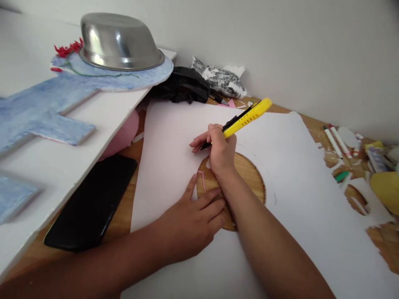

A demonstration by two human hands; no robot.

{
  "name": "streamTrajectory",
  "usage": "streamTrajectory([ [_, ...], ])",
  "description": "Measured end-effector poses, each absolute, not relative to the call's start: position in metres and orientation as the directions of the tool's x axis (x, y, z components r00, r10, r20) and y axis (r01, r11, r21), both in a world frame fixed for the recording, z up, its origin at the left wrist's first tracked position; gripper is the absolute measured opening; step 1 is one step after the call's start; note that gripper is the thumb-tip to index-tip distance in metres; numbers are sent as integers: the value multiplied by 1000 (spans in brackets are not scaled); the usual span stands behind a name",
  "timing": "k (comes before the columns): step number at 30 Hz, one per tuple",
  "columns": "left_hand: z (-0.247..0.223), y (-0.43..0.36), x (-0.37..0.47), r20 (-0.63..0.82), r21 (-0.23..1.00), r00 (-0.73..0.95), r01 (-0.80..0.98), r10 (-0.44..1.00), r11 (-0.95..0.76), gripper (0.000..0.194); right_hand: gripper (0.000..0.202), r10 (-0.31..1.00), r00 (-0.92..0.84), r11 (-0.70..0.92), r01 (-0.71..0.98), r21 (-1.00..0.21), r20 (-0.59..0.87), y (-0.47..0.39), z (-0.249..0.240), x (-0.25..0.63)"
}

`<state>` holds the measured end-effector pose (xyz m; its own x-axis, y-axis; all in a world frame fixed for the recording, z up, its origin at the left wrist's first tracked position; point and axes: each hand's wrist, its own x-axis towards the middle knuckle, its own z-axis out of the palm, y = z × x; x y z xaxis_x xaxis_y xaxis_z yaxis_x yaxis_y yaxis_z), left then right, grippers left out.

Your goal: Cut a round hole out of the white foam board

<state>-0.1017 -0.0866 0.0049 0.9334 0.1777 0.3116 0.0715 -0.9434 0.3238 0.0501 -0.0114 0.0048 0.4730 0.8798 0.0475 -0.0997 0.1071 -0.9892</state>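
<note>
A large white sheet [168, 137] lies on the wooden table with a round hole cut in it, and bare wood [249, 178] shows through. My right hand [222, 149] grips a yellow and black utility knife [247, 118], its tip end down by the hole's upper left edge. Flat below it rests my left hand [199, 211], fingers spread over the hole's lower left part, fingertips beside my right forearm. A thin pink strip [203, 181] lies inside the hole near my left index finger.
At left, a white board [109, 109] carries blue painted cutouts [46, 108] and an upturned metal bowl [121, 41]. Below it lies a black phone [93, 203]. Black plastic [183, 85] sits behind. Markers [339, 141] and paper scraps [370, 199] lie at right.
</note>
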Motion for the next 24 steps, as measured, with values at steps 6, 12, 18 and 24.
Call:
streamTrajectory([
  [6, 4, -87, -101, 311, 327, 934, 69, 177, -943, 32, 38, 857, 513, 93, -70, -993, 44, -13, 4, 48],
  [12, 4, -86, -101, 307, 328, 935, 70, 177, -942, 34, 34, 856, 515, 92, -46, -995, 55, -12, 7, 47],
  [18, 5, -86, -100, 307, 329, 935, 68, 175, -942, 33, 32, 869, 490, 95, -32, -995, 67, -11, 8, 49],
  [24, 4, -87, -101, 308, 339, 934, 69, 180, -938, 34, 33, 892, 438, 96, 55, -994, 110, -13, 8, 44],
])
